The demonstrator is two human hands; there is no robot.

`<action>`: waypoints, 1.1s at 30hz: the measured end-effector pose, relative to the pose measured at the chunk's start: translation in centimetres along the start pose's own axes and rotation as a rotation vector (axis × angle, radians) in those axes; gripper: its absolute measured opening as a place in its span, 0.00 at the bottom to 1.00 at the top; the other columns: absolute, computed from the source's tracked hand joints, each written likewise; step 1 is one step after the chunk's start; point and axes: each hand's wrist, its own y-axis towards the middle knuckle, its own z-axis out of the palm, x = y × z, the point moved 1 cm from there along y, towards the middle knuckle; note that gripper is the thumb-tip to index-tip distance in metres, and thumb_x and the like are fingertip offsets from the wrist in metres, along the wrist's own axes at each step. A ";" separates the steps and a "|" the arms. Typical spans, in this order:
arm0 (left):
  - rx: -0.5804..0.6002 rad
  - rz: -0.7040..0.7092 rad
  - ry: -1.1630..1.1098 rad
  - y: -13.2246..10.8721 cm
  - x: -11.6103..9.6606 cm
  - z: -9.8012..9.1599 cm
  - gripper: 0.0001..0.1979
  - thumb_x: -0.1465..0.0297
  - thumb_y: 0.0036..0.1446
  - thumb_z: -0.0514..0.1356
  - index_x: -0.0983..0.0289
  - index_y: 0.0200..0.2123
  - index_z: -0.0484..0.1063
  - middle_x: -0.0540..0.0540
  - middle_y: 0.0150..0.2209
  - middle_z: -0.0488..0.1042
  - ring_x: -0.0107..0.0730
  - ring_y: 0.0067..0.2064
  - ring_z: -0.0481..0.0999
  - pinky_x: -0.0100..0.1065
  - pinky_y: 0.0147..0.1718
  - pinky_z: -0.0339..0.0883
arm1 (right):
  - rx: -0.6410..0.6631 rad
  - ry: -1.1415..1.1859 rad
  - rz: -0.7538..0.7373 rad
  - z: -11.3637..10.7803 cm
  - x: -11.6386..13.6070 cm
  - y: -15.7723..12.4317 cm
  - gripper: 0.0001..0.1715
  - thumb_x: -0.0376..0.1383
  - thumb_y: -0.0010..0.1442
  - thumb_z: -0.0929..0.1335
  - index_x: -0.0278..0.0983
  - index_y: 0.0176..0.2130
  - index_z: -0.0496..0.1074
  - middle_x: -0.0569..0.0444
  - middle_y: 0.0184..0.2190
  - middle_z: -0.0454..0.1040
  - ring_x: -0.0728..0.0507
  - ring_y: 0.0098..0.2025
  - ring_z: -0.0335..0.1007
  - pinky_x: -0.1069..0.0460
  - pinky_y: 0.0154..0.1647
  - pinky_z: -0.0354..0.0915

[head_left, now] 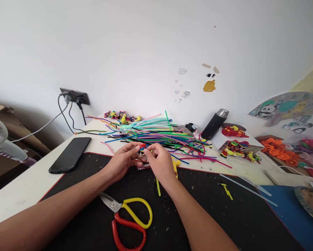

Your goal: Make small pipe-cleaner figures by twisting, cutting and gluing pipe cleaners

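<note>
Over the black mat (198, 209), my left hand (122, 161) and my right hand (161, 162) meet, fingers closed on a small red and blue pipe cleaner figure (142, 147). Fingertips cover much of it. Below my right hand a yellow-green pipe cleaner strip (158, 188) hangs or lies; I cannot tell which. A yellow tool (175, 164), probably a glue gun, shows partly behind that hand. Nearer me, scissors (128, 218) with one red and one yellow handle lie on the mat, their blade tip under my left forearm.
Behind my hands lies a pile of coloured pipe cleaners (151, 130). A black phone (70, 155) rests at left. To the right are a black flask (214, 124), finished figures (236, 148), a bent yellow piece (227, 191) and clear glue sticks (249, 190). Cables run from a wall socket (75, 96).
</note>
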 end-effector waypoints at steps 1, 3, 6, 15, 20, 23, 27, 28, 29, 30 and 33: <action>-0.001 0.000 0.001 0.0 0.0 0.0 0.11 0.69 0.60 0.73 0.65 0.44 0.79 0.56 0.36 0.82 0.37 0.32 0.86 0.28 0.26 0.80 | -0.002 0.002 -0.001 0.0 0.0 0.0 0.12 0.47 0.64 0.70 0.41 0.35 0.74 0.62 0.19 0.68 0.45 0.22 0.64 0.50 0.27 0.55; -0.002 -0.001 0.005 -0.1 0.0 0.0 0.11 0.69 0.60 0.73 0.64 0.44 0.79 0.56 0.36 0.82 0.37 0.32 0.86 0.28 0.27 0.80 | -0.001 0.007 -0.001 0.0 -0.1 0.0 0.12 0.47 0.64 0.70 0.41 0.35 0.73 0.62 0.19 0.69 0.45 0.22 0.65 0.50 0.27 0.55; 0.001 0.002 0.009 -0.1 -0.1 0.0 0.11 0.69 0.60 0.73 0.64 0.44 0.79 0.56 0.36 0.82 0.37 0.32 0.86 0.29 0.27 0.80 | 0.005 0.011 0.002 0.1 -0.2 0.1 0.12 0.47 0.64 0.70 0.42 0.35 0.73 0.62 0.19 0.69 0.45 0.22 0.64 0.51 0.26 0.55; 0.007 0.018 0.016 -0.2 -0.2 0.4 0.11 0.68 0.60 0.73 0.64 0.43 0.79 0.55 0.35 0.82 0.37 0.32 0.86 0.28 0.26 0.80 | 0.008 0.006 0.022 -0.1 0.0 0.0 0.12 0.47 0.64 0.70 0.42 0.35 0.73 0.63 0.19 0.67 0.45 0.22 0.63 0.50 0.26 0.54; 0.001 0.013 -0.009 -0.3 -0.4 0.7 0.10 0.66 0.62 0.72 0.64 0.43 0.79 0.55 0.34 0.81 0.38 0.33 0.86 0.29 0.26 0.81 | 0.002 0.018 0.017 -0.2 0.1 0.0 0.13 0.48 0.64 0.70 0.42 0.36 0.73 0.63 0.18 0.66 0.45 0.22 0.63 0.50 0.26 0.55; 0.017 0.018 -0.008 -0.4 -0.4 0.7 0.13 0.65 0.60 0.73 0.64 0.44 0.79 0.56 0.35 0.82 0.38 0.33 0.86 0.30 0.27 0.81 | -0.002 0.029 0.010 -0.2 0.0 0.1 0.13 0.48 0.64 0.70 0.41 0.36 0.73 0.63 0.18 0.66 0.45 0.22 0.64 0.51 0.26 0.55; 0.045 0.050 0.034 -0.4 -0.2 0.4 0.17 0.66 0.54 0.77 0.63 0.45 0.79 0.55 0.38 0.83 0.38 0.34 0.86 0.29 0.26 0.81 | -0.002 0.031 0.013 -0.1 -0.1 0.1 0.13 0.47 0.64 0.70 0.41 0.36 0.73 0.62 0.19 0.68 0.45 0.22 0.65 0.51 0.26 0.55; 0.049 0.055 0.045 -0.4 -0.2 0.4 0.18 0.66 0.54 0.78 0.63 0.45 0.79 0.55 0.38 0.83 0.38 0.35 0.86 0.29 0.27 0.81 | -0.001 0.028 0.014 -0.1 -0.1 0.1 0.12 0.47 0.64 0.70 0.41 0.36 0.73 0.62 0.19 0.68 0.45 0.22 0.65 0.51 0.26 0.56; 0.051 0.058 0.052 -0.4 -0.1 0.3 0.18 0.66 0.53 0.78 0.63 0.45 0.80 0.55 0.38 0.83 0.39 0.35 0.87 0.29 0.27 0.81 | 0.001 0.023 0.014 -0.1 -0.1 0.1 0.12 0.47 0.64 0.70 0.41 0.36 0.73 0.62 0.19 0.68 0.45 0.22 0.65 0.51 0.26 0.55; 0.053 0.059 0.054 -0.4 -0.1 0.3 0.18 0.66 0.54 0.78 0.63 0.45 0.80 0.55 0.38 0.83 0.39 0.35 0.87 0.29 0.27 0.81 | 0.002 0.017 0.015 -0.1 -0.1 0.1 0.12 0.47 0.64 0.70 0.41 0.36 0.73 0.62 0.19 0.68 0.45 0.22 0.65 0.51 0.26 0.55; 0.047 0.061 0.045 -0.4 -0.1 0.3 0.18 0.66 0.54 0.78 0.63 0.45 0.80 0.55 0.38 0.83 0.38 0.34 0.86 0.28 0.27 0.81 | 0.007 0.008 0.016 -0.1 0.1 0.0 0.12 0.47 0.65 0.70 0.42 0.36 0.73 0.62 0.19 0.67 0.45 0.22 0.65 0.51 0.27 0.56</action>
